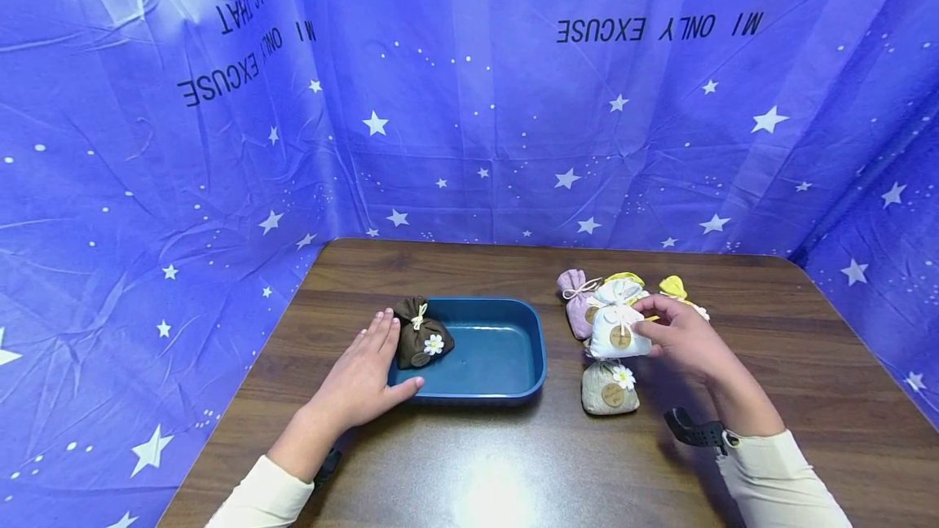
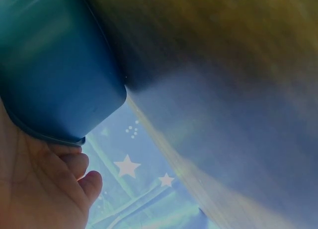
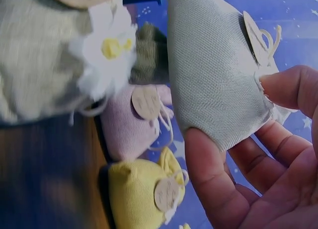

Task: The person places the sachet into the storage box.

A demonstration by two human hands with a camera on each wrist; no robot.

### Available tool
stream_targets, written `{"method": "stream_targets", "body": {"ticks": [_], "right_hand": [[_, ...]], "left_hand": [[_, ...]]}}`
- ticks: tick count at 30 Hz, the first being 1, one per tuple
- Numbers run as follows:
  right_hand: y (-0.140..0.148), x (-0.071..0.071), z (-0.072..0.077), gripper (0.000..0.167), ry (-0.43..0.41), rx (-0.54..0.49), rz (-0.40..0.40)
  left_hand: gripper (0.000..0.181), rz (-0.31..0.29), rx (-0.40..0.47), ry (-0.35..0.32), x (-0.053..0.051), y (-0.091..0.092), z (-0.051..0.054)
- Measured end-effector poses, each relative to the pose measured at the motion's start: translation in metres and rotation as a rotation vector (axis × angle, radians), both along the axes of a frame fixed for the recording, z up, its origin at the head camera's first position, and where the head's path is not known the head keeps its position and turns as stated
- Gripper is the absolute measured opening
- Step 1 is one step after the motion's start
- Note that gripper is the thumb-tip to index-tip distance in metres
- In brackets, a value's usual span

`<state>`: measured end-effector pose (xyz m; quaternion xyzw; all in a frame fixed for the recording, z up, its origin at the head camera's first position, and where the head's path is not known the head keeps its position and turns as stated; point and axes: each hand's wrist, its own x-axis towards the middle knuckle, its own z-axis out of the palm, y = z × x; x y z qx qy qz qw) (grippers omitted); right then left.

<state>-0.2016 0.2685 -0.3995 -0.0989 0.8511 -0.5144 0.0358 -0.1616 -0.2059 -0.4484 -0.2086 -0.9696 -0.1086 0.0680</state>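
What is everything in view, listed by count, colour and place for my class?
Table: one, brown, beneath everything
Curtain: count unclear, blue, around table
Tray: one, blue, on table
Brown pouch: one, brown, tray's left end
White pouch: one, white, in right grip
Grey pouch: one, grey, front
Yellow pouches: apparently two, yellow, back, partly hidden
Lilac pouch: one, lilac, left of yellow pouches
Flowers: at least two, white, on brown and grey pouches
Wrist straps: two, black, one each side
Sleeves: two, cream, bottom edge
Left grip: one, bare, touching tray
Right grip: one, bare, holding white pouch
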Motion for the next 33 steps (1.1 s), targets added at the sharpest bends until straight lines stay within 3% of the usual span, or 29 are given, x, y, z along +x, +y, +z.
{"method": "stream_targets", "body": {"ticks": [17,28,33], "right_hand": [[-0.036,-0.012,-0.006,0.026,-0.030,-0.077,0.012],[-0.066,-0.023,0.001,0.024,0.003,-0.024,0.042],[-0.082,-0.030,0.009,0.028,-0.013,-0.053,0.066]], "left_hand": [[0.101,0.002,-0.016,-0.001,0.000,0.000,0.001],[0.100,0.001,-0.012,-0.002,0.000,0.000,0.001],[0.101,0.003,-0.017,-0.007,0.000,0.000,0.001]]}}
